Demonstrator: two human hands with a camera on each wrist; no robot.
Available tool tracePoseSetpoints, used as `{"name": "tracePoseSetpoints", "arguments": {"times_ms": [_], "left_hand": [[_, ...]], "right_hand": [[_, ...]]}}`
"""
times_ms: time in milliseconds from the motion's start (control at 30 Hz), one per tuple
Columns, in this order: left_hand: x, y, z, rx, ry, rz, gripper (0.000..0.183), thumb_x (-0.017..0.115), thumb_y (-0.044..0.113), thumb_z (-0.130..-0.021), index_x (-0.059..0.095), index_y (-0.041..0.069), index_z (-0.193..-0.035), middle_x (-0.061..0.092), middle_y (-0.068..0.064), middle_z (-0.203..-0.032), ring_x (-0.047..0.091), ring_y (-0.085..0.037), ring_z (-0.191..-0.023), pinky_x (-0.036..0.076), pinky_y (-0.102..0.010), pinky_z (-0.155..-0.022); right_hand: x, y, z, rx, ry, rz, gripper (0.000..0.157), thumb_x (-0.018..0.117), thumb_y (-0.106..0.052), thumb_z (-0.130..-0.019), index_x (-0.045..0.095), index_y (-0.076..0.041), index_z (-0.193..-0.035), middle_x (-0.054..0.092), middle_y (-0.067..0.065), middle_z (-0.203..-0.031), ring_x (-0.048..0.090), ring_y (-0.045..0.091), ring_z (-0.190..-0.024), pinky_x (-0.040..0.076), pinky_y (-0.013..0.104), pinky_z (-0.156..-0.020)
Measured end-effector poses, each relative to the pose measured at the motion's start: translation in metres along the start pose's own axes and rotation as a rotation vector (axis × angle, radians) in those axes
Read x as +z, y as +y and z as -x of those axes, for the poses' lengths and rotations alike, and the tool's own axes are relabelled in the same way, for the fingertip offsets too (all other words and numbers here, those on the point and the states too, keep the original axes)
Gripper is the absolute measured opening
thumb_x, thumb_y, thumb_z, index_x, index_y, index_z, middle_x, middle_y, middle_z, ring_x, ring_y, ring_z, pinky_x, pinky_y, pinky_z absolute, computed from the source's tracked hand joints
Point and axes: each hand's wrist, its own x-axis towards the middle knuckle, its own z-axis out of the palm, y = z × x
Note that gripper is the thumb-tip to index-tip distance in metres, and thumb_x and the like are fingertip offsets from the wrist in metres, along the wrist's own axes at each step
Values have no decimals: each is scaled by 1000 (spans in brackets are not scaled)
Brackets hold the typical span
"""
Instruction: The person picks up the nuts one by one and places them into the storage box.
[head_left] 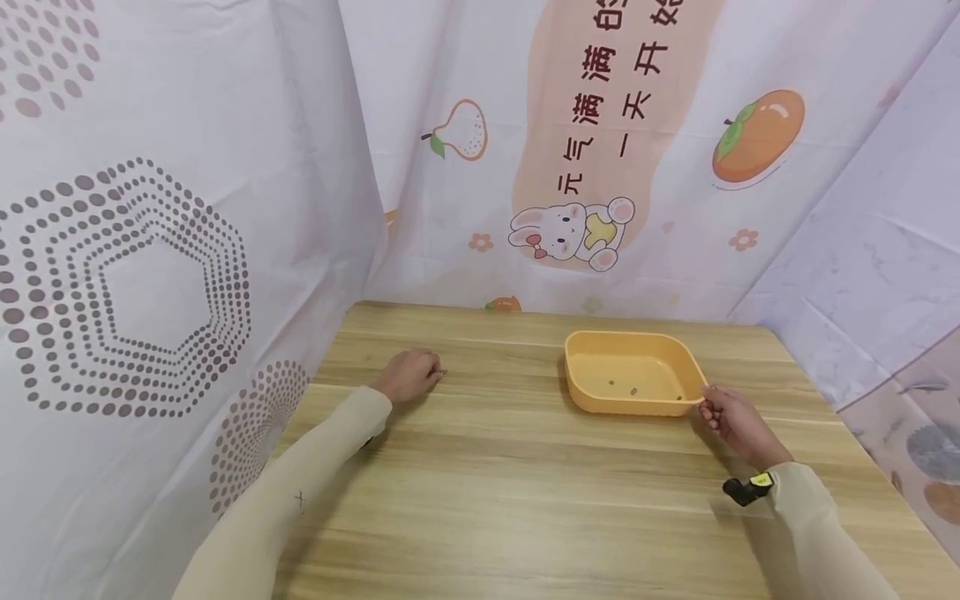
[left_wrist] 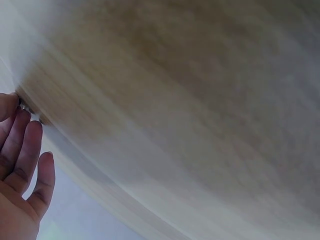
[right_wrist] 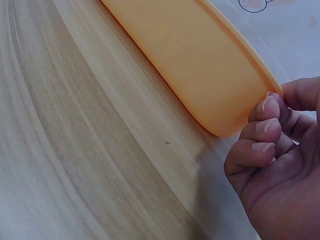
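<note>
My left hand (head_left: pixel 412 375) is low over the left part of the wooden table, palm turned down. Between its thumb and fingertips it pinches a small dark metallic piece (left_wrist: pixel 22 104), mostly hidden by the fingers. On the right, my right hand (head_left: pixel 738 423) grips the near right corner of a shallow yellow-orange plastic tray (head_left: pixel 630 407). In the right wrist view the thumb lies over the rim and the curled fingers are below it. Several tiny dark metallic pieces (head_left: pixel 633 391) lie scattered on the tray's floor.
The wood-grain table (head_left: pixel 480 492) ends at a printed curtain (head_left: pixel 450 225) behind, with another dotted curtain (head_left: pixel 285 208) along the left. A tiny speck (right_wrist: pixel 168 142) lies on the wood beside the tray. A black device (head_left: pixel 742 490) is strapped at the right wrist.
</note>
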Motion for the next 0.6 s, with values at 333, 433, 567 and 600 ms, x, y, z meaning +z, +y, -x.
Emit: {"name": "tracePoseSetpoints", "arguments": {"times_ms": [333,433,567,600], "left_hand": [[-3,-1,-1,17,18,-2,9,64,16,-90,68,12,-84,64,3,-84,59,-11,-74,50,-27,-64],[-2,-1,0,30,37,4,9,64,15,-89,68,12,-82,64,3,-82,59,-11,-73,50,-27,-62],[-2,-1,0,33,45,8,10,63,14,-89,68,13,-80,63,5,-80,57,-9,-71,49,-26,-61],[-2,-1,1,31,45,12,10,63,14,-89,68,13,-80,62,5,-80,56,-9,-70,48,-26,-61]], "right_hand": [[-6,2,-4,1,-11,-32,30,37,-23,-104,52,-4,-86,54,-2,-69,47,7,-56,41,22,-49],[-6,4,-5,5,-9,-24,30,37,-23,-104,52,-6,-85,53,-2,-68,46,7,-56,40,22,-49],[-5,5,-5,8,11,-1,29,38,-24,-104,51,-7,-85,53,-3,-68,46,6,-56,39,22,-49],[-5,6,-5,7,15,4,29,38,-24,-104,50,-7,-84,53,-3,-68,45,6,-55,39,22,-48]]}}
